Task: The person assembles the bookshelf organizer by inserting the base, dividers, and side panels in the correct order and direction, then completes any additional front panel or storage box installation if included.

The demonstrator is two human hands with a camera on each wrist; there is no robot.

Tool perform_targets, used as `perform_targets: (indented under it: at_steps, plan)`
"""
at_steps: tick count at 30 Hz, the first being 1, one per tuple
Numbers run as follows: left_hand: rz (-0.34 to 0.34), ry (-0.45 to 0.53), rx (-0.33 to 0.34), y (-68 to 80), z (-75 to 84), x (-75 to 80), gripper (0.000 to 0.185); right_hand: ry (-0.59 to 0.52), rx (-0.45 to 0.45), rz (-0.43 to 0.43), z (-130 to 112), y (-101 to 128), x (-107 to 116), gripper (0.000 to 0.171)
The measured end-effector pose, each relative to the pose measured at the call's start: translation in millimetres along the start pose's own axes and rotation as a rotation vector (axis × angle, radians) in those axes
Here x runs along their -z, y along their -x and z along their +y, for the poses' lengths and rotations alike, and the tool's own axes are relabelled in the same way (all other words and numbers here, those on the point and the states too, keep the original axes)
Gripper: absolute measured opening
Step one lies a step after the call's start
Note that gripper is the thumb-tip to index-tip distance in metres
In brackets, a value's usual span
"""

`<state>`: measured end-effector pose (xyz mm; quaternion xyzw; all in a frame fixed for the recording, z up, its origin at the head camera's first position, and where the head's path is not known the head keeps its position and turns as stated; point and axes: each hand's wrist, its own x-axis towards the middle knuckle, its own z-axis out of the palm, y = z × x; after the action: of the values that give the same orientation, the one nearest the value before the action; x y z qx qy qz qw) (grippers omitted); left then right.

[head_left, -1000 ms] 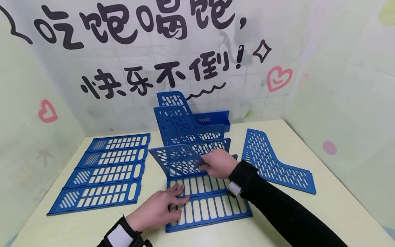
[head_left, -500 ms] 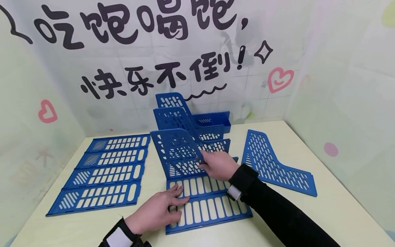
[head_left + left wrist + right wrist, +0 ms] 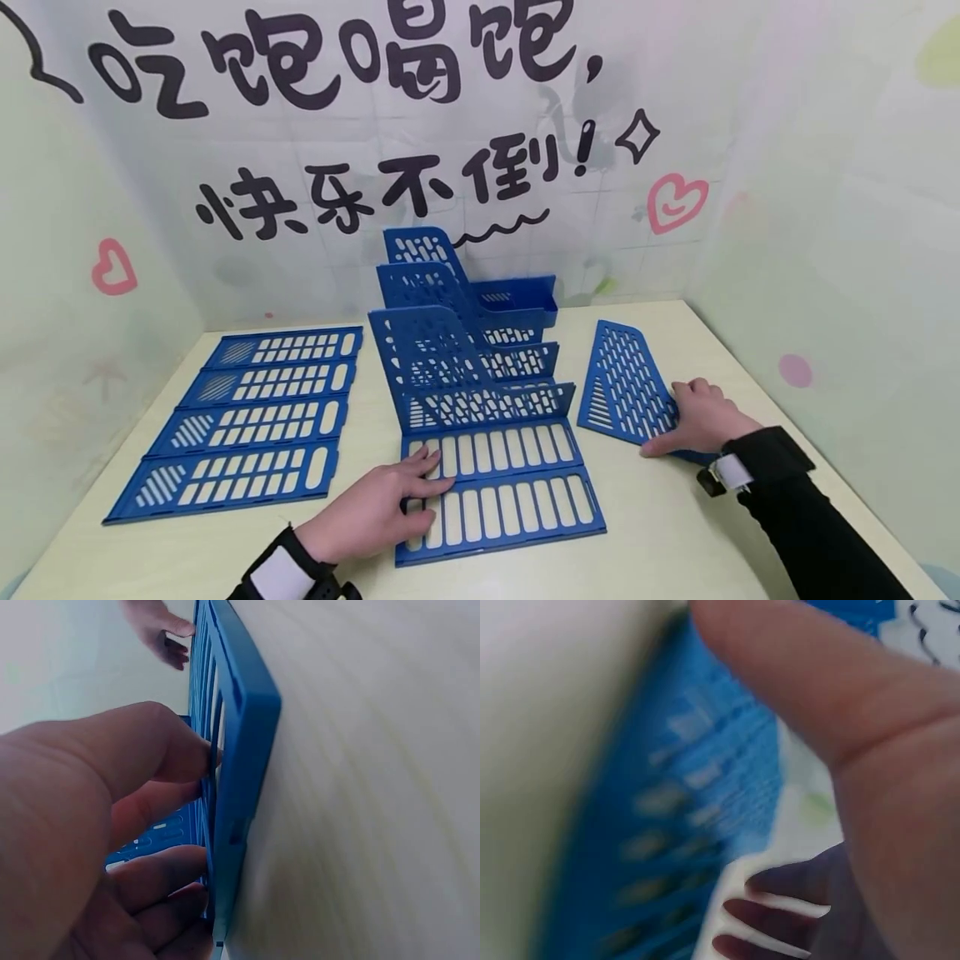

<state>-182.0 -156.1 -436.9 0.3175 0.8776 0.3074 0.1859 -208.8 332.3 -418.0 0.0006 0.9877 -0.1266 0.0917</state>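
A person's right hand, moments ago steadying the third divider on the blue file rack, is now gripping the loose side panel lying on the table, suggesting that piece comes next. The left hand is pressing flat on the rack's base. Only the right wrist view, though blurred, shows fingers curling under the panel.
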Motion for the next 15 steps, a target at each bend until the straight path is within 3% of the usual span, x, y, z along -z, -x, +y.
perform_targets:
  at_steps: [6, 15]
  plan:
    - [0.017, -0.030, 0.007, -2.2, -2.7, 1.2, 0.046, 0.009, 0.012, 0.015, 32.3, -1.8, 0.6, 0.121]
    - [0.011, -0.033, -0.025, -2.0, -6.6, 1.3, 0.045, -0.066, 0.059, -0.018, 53.2, -4.7, 1.3, 0.116]
